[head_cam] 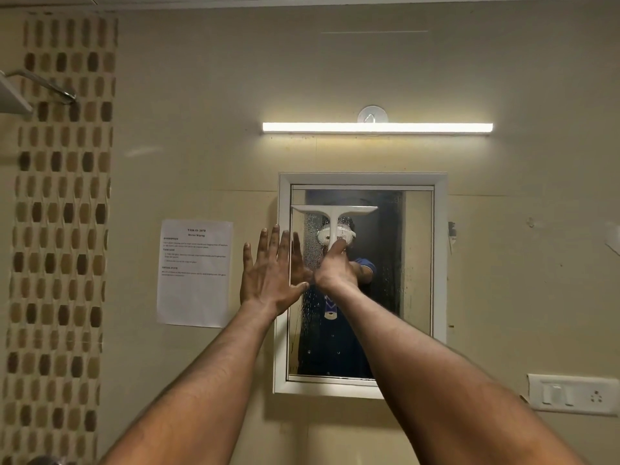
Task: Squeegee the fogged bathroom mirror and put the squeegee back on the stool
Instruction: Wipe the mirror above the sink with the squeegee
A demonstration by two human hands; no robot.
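Squeegee (334, 216) up against mirror (416, 263), white, T-shaped, blade level across the upper left of the glass, handle pointing down. Gripped at the handle's lower end by right hand (335, 266), fingers closed round it. Droplets and streaks on the glass under and left of the blade; right part of the glass looks clearer. Mirror set in a white frame (440, 256) on a beige wall (536, 229).

Left hand (270, 273) open, fingers spread and upright, palm flat toward the frame's left edge, fingertips overlapping the glass edge; contact not certain. Thumb near the right wrist. Both forearms bare, reaching up from below.

Printed sheet (194, 273) stuck to the wall just left of the left hand. Lit tube light (377, 127) above the mirror, a round hook (372, 114) behind it. Switch plate (573, 394) low right. Strip of brown mosaic tile (60, 229) far left, metal rail (43, 85) and shelf edge at upper left.
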